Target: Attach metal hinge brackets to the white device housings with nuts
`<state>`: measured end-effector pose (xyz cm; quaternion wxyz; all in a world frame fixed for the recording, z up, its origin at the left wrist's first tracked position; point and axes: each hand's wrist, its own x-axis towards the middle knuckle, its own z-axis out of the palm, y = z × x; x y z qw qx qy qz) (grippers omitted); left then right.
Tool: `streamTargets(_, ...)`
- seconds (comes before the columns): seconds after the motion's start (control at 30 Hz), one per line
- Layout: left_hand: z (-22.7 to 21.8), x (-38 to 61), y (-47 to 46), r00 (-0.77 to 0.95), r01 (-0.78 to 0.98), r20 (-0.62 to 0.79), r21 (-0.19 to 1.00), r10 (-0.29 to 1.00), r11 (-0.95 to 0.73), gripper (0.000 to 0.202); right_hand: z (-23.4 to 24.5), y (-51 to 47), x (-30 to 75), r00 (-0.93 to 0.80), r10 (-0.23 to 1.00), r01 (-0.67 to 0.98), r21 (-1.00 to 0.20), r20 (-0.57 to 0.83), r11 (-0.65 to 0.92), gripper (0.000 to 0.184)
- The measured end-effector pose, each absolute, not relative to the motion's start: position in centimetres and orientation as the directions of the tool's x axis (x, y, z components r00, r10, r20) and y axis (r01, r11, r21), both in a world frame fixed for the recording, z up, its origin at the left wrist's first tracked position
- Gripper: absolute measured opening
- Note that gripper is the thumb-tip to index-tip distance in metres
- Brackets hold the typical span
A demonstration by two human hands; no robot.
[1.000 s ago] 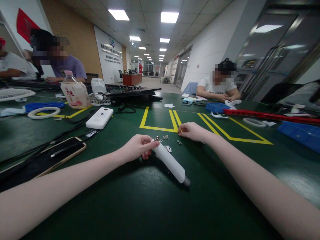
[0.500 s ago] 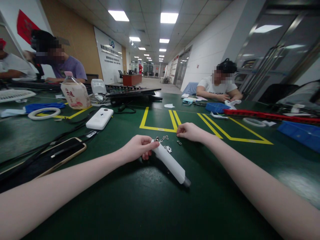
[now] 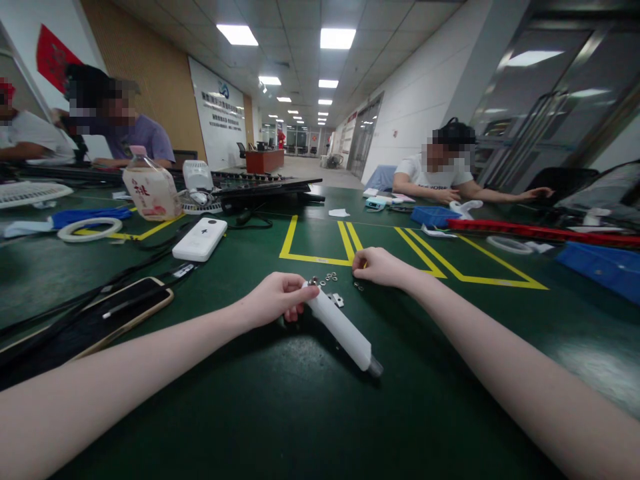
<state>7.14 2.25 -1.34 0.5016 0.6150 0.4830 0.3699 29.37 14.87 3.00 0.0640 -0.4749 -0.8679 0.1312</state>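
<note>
My left hand [image 3: 277, 297] is curled around the far end of a white tube-shaped part [image 3: 341, 327] that lies on the green table [image 3: 300, 413], its grey tip pointing toward me. Several small metal nuts and washers [image 3: 327, 277] lie scattered just beyond the tube. My right hand [image 3: 379, 266] rests on the table to the right of them, fingers curled and pinched at the small parts; what it pinches is too small to name. A small metal bracket [image 3: 337, 299] lies beside the tube.
A phone [image 3: 107, 313] with cables, a white power bank [image 3: 200, 239], a drink bottle [image 3: 151, 188], a small fan [image 3: 197, 181] and a tape ring [image 3: 89, 229] lie left. Yellow floor-tape lines [image 3: 320, 247] mark the table. Blue trays [image 3: 600, 263] and a red strip [image 3: 540, 231] lie right. Other people sit at the far side.
My right hand has slid slightly left toward the scattered nuts. The person at the far right has stretched an arm out along the table. My left hand stays on the tube.
</note>
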Motion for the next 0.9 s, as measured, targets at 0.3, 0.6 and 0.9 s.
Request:
streamTargets(0.3,-1.0,7.2,2.0,0.262,0.226,-0.022,0.973,0.965,-0.039,0.033,4.6,11.8,26.6,-0.742,0.670,0.392,-0.825,-0.023,0.406,0.024)
streamTargets(0.6,-1.3,7.1,2.3,0.284,0.222,0.000,0.973,0.959,-0.065,0.036,5.7,8.4,24.4,-0.740,0.673,0.264,-0.925,-0.013,0.272,0.012)
streamTargets(0.9,-1.6,7.1,2.4,0.282,0.213,0.009,0.974,0.959,-0.072,0.033,6.9,7.9,24.6,-0.723,0.690,0.328,-0.873,0.015,0.362,0.010)
